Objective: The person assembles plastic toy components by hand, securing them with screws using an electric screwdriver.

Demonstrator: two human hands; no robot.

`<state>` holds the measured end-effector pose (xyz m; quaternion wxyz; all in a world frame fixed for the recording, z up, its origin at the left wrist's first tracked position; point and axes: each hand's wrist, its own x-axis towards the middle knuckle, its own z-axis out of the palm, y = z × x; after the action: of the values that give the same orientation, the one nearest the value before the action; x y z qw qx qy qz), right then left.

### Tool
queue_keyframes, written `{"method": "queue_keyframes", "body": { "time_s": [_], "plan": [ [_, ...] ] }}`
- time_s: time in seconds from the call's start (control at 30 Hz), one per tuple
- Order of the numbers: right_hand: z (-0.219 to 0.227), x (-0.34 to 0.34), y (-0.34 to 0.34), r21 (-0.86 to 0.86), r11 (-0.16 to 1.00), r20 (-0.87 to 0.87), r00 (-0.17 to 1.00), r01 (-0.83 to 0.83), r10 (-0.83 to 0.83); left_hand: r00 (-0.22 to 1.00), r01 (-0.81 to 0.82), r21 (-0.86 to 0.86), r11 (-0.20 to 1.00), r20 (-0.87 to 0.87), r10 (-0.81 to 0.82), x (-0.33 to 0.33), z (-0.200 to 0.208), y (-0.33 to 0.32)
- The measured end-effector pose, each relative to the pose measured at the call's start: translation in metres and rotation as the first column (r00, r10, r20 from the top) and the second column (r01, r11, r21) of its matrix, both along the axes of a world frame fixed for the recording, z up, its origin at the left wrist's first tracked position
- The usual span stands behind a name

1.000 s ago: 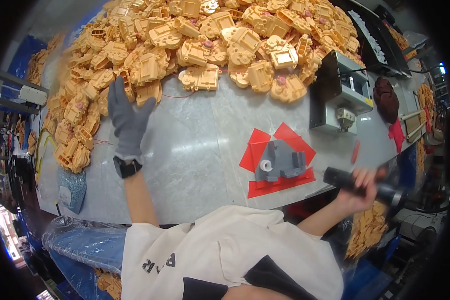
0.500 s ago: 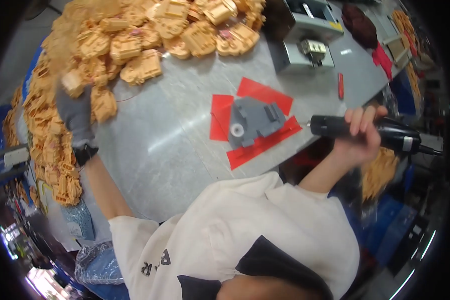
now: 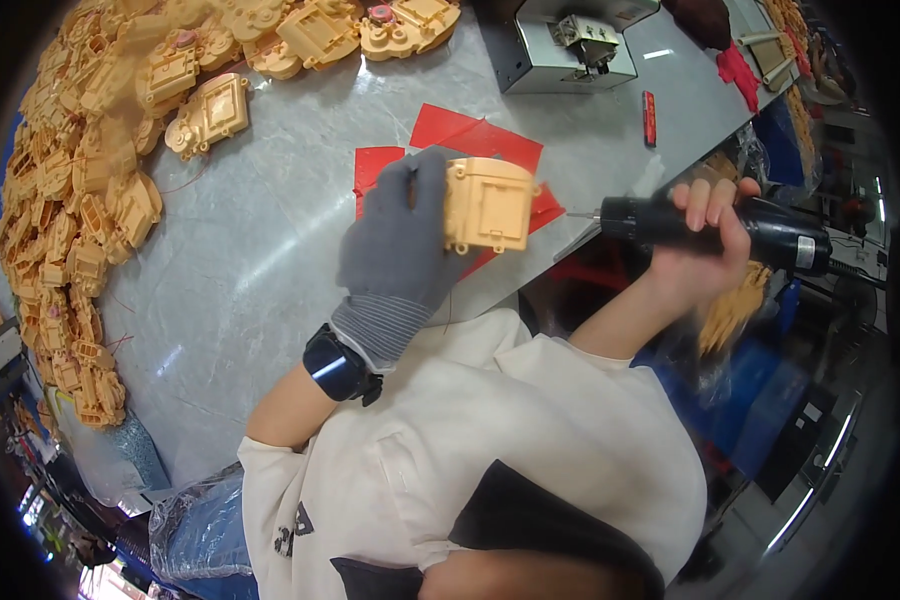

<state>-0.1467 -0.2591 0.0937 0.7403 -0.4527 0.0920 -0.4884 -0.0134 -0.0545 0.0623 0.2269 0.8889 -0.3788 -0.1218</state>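
My gloved left hand (image 3: 395, 250) is closed around a tan plastic housing (image 3: 488, 205), holding it up just above the red mat (image 3: 470, 135) on the grey worktable (image 3: 260, 250). My bare right hand (image 3: 705, 235) is wrapped tight round the black electric screwdriver (image 3: 715, 225), its bit aimed at the housing's side but short of touching. I'd judge no screw driven yet on this piece, and the big heap of tan housings (image 3: 90, 190) on the left waits

left hand (image 3: 398, 255) now holding yellow housing (image 3: 488, 204), lifted from pile
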Motion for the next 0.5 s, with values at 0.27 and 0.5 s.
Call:
{"method": "queue_keyframes", "body": {
  "time_s": [0.27, 0.5],
  "plan": [
    [-0.004, 0.003, 0.006, 0.045, 0.999, -0.044, 0.999, 0.03, -0.028, 0.922, 0.341, -0.18, 0.923, 0.256, -0.291, 0.019, 0.012, -0.004],
    [-0.002, -0.002, 0.005, 0.032, 0.997, -0.053, 0.997, 0.066, -0.064, 0.917, 0.394, -0.168, 0.904, 0.135, -0.375, 0.015, 0.004, -0.004]
  ]
}}
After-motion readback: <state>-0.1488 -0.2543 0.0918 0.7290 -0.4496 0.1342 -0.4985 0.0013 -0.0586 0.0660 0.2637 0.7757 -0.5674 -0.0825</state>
